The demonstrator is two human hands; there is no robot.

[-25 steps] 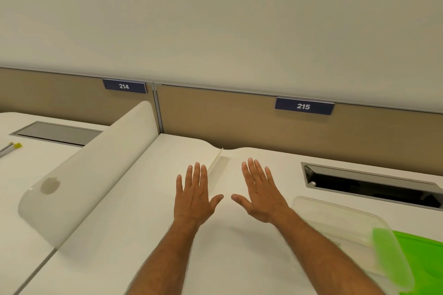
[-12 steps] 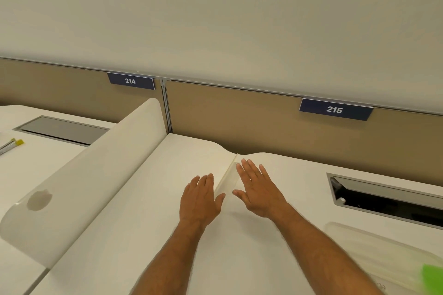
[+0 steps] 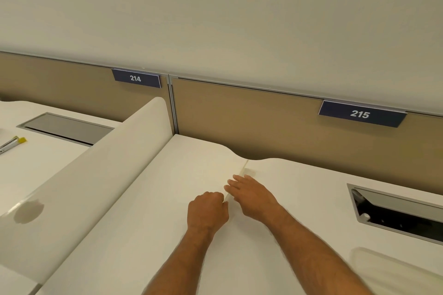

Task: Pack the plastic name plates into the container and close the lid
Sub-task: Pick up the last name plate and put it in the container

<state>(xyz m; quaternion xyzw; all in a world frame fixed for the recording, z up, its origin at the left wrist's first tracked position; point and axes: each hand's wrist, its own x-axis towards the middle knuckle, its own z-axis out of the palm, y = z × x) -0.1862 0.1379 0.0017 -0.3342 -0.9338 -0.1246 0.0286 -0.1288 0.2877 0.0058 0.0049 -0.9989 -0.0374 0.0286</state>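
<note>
Hands at the desk seam, roughly 12 o'clock from my body; left hand curled into a loose fist, knuckles up, thumb side touching the seam line; can't tell whether that grip pinches anything, the fingertips are tucked under; right hand flat, fingers together and stretched toward 11 o'clock, tips on or just beside the thin pale strip standing up out of the seam.

That strip looks like the edge of a plastic name plate, cream on cream, hard to separate from the desk; only its far end shows clear at 12 o'clock, the near part is hidden by my hands.

Handling guess: light, stiff, thin, smooth; likely slippery and sitting snug in the slot; take it by the long top edge, thumb one face, fingers the other, then lift straight up; levering sideways could bend or snap it.

Container, clear plastic, only partly in frame at 4 o'clock, well apart from both hands; lid not visible.

Blue plates 214 and 215 hang on the partition at 11 and 1 o'clock; untouched.
</note>
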